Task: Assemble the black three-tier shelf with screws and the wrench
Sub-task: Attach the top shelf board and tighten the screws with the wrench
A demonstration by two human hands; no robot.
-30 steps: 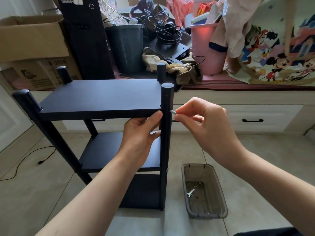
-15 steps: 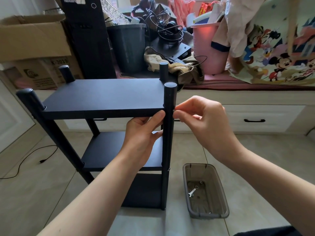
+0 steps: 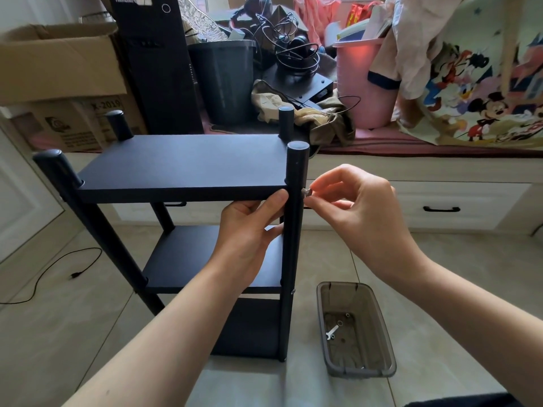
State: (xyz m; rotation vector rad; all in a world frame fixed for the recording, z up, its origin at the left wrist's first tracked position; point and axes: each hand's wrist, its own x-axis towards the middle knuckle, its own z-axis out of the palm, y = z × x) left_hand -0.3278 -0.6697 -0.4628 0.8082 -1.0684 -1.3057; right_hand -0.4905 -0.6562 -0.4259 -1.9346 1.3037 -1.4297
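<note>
On the tiled floor [image 3: 73,318] in the middle of the scene stood the black three-tier shelf [image 3: 182,163], upright, its top board level and its four round posts rising a little above that board. The left hand [image 3: 249,230] gripped the near right corner, thumb lying along the front edge of the top board and fingers curled behind the near right post [image 3: 293,230]. The right hand [image 3: 361,212] was just right of that post, thumb and forefinger pinching a small screw [image 3: 308,192] whose head sat against the post's side, level with the top board; how far the screw had gone in could not be made out. To the right of the shelf's foot, apart from it, lay a grey translucent tray [image 3: 382,333] on the floor, holding a small pale wrench [image 3: 332,331] and a few tiny bits too small to identify. Open floor stretched left of the shelf, crossed only by a thin black cable [image 3: 53,283]. Beyond the shelf ran a low white drawer unit [image 3: 440,201], its top crowded with a cardboard box [image 3: 58,69], a black computer tower [image 3: 155,69], a dark bin [image 3: 223,80], a pink bucket [image 3: 364,83] and a cartoon-print cloth [image 3: 484,98]. The bottom shelf board was largely hidden behind the left forearm, and a dark shape at the near right edge was cut off.
</note>
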